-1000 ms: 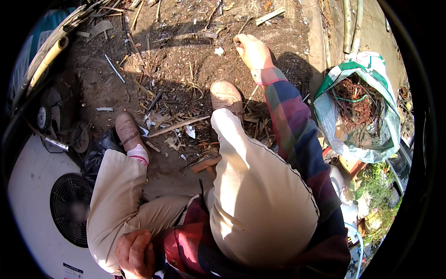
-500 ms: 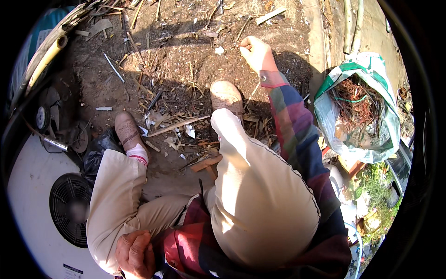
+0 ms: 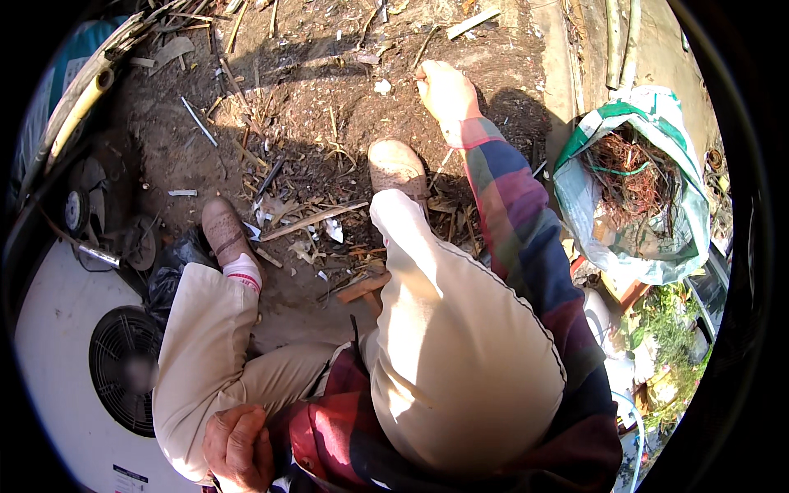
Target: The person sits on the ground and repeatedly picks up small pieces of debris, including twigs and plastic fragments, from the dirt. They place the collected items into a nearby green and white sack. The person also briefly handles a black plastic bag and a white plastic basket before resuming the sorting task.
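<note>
My right hand (image 3: 449, 89) reaches out low over the dirt ground (image 3: 296, 90), just beyond my right shoe (image 3: 397, 167). Its fingers are bent in against the thumb; anything between them is too small to make out. A thin dark stick (image 3: 426, 45) lies close past the fingertips, and a small white scrap (image 3: 382, 86) is to their left. My left hand (image 3: 238, 448) rests on my left thigh with its fingers curled together, and no object shows in it.
To the right stands a white and green sack (image 3: 575, 238) holding tangled reddish wire (image 3: 629, 168). A white fan unit (image 3: 57, 345) is at lower left, beside a black plastic bag (image 3: 168, 275). Bamboo poles (image 3: 78, 115), wood slivers and scraps lie around.
My right hand has shifted slightly left and a little farther out, turning so its back faces up more. My left hand stays on the thigh.
</note>
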